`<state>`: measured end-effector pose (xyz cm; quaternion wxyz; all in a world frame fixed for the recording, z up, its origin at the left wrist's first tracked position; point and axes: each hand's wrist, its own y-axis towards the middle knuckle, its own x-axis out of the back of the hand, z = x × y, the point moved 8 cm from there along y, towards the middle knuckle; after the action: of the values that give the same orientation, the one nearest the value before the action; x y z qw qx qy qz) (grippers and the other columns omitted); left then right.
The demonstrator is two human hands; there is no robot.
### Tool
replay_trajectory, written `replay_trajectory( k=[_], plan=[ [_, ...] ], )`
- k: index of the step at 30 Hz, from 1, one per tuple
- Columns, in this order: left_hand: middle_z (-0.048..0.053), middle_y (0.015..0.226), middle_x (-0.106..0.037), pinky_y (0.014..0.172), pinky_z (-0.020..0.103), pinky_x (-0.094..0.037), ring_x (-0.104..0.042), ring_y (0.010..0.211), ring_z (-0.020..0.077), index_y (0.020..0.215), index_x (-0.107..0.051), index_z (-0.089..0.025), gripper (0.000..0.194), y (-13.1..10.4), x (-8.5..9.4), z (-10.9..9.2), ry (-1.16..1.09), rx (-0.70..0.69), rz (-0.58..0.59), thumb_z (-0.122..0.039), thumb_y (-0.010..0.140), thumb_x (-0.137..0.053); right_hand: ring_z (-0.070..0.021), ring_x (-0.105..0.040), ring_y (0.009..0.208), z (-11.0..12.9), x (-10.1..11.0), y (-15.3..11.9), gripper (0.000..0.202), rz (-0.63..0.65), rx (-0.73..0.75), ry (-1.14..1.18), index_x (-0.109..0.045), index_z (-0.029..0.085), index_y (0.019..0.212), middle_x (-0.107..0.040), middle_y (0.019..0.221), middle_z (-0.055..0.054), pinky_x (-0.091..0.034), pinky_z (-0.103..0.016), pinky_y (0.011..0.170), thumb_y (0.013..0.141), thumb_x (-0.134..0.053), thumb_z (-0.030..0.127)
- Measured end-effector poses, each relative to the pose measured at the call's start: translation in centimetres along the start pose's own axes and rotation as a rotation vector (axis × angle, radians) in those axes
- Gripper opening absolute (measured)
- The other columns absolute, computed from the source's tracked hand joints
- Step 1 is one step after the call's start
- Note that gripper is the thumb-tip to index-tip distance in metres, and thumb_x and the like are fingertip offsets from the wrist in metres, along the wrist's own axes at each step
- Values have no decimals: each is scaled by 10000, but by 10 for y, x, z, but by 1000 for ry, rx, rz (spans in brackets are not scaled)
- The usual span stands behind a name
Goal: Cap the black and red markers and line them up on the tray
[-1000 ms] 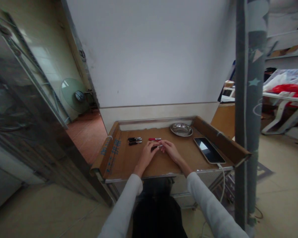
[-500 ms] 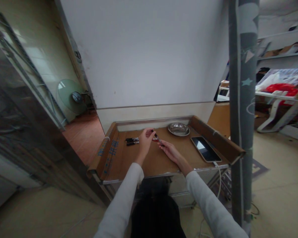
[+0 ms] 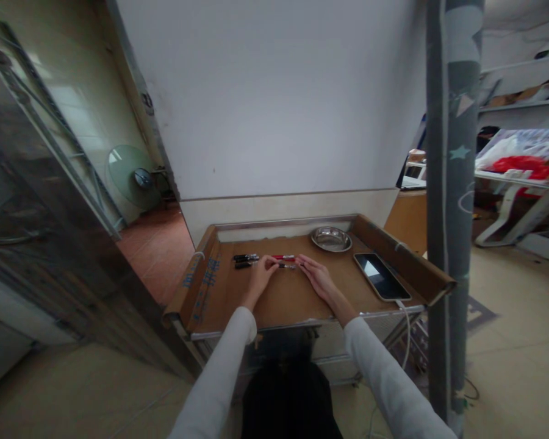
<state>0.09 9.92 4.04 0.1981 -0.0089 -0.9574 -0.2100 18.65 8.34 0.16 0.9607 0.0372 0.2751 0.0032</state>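
Observation:
On the cardboard-lined tabletop, my left hand pinches the left end of a dark pen, which lies level, low over the cardboard. My right hand is just right of the pen's silvery end, fingers stretched out and slightly curved; whether they touch it I cannot tell. Behind the dark pen is a red pen, pointing the same way. Several black pens lie side by side to the left of my left hand, their right ends partly hidden by it.
A shiny metal dish stands at the back right. In front of it lies a phone with a white cable hanging off the front edge. Raised cardboard flaps border the sides, and a padded pole rises at the right.
The pen, earlier held slanted between both hands, is now lower and level beside the red pen. My left hand has come down; my right hand's fingers have straightened away from the pen.

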Motion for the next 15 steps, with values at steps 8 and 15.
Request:
replay_trajectory(
  k=[8, 15],
  plan=[
    [62, 1021, -620, 925, 372, -422, -548, 1000, 193, 982, -592, -194, 183, -20, -27, -55, 390, -389, 111, -161, 883, -442, -190, -577, 1092, 0, -17, -6, 459, 113, 5, -82, -647, 210, 1032, -652, 1138, -64, -337, -370, 1062, 592, -770, 255],
    [44, 1082, -578, 967, 327, -417, -540, 1061, 172, 998, -593, -222, 164, -26, -43, -55, 290, -396, 267, -209, 875, -485, -200, -546, 1128, 0, -34, -16, 530, 230, -18, -160, -615, 228, 1105, -612, 1209, -69, -407, -346, 983, 598, -766, 258]
  ],
)
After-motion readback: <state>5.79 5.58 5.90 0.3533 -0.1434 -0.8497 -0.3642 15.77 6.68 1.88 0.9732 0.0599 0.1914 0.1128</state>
